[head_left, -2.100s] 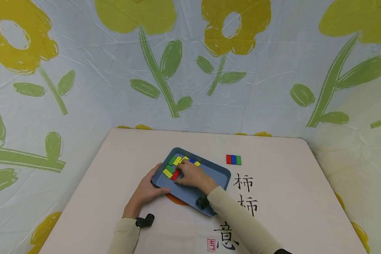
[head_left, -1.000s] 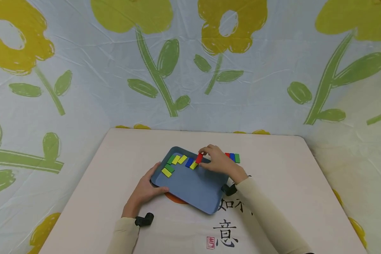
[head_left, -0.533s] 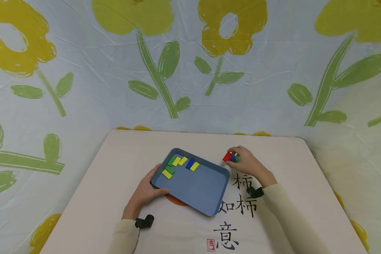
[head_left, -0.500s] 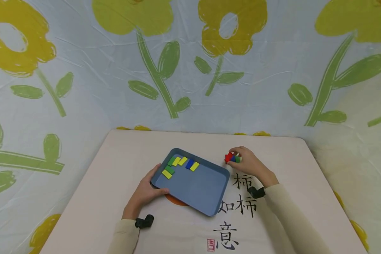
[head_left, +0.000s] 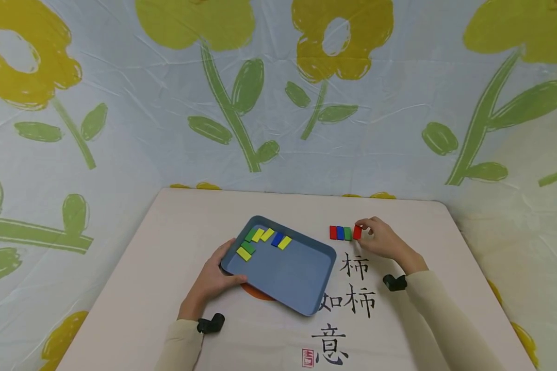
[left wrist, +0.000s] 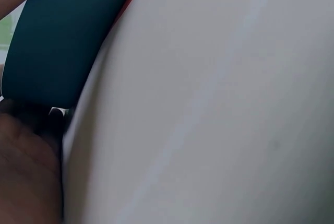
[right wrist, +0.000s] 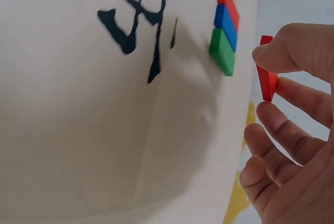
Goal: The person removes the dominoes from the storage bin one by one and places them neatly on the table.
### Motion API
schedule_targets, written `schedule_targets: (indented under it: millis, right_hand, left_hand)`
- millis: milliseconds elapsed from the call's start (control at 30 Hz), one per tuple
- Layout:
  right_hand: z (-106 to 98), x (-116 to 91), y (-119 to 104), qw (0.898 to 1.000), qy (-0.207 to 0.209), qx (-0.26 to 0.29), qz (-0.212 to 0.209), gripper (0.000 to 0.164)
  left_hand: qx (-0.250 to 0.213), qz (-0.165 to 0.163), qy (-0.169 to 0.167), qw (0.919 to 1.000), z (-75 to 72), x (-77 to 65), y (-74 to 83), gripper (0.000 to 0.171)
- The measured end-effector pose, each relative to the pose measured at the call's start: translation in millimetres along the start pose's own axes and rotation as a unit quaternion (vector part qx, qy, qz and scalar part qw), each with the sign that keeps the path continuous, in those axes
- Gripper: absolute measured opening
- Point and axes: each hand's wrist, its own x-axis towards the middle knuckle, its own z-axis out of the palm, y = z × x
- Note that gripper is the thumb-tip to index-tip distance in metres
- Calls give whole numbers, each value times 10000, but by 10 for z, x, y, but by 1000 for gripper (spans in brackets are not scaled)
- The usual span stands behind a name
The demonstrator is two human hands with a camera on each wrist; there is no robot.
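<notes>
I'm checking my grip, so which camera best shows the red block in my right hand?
The right wrist view: the red block appears largest there, pinched in your right hand, which covers part of it. The head view shows it smaller, just right of the row of three blocks. The left wrist view doesn't show it.

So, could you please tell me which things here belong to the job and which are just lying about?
Part of the job, it seems:
Red block, in the right hand
Row of three blocks
Tray, held by the left hand
Blocks inside it

Just background:
Black writing
Red seal
Flowered cloth
</notes>
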Motion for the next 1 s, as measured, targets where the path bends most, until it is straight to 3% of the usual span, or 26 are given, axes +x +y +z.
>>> schedule_targets:
  millis: [267,567,1000]
  right_hand:
    - [51,41,82,9997,-150,-12,205,46]
    - [98,109,172,9996,-233,53,139,46]
    - [190,200,215,9988,-397,178,219,48]
  left_hand:
    - [-66,-30,71,9999,-10,-11,3,112]
    - [-230,-359,-254,9988,-29,11,21,119]
    - [-353,-363,-368,9980,-26,10,39,118]
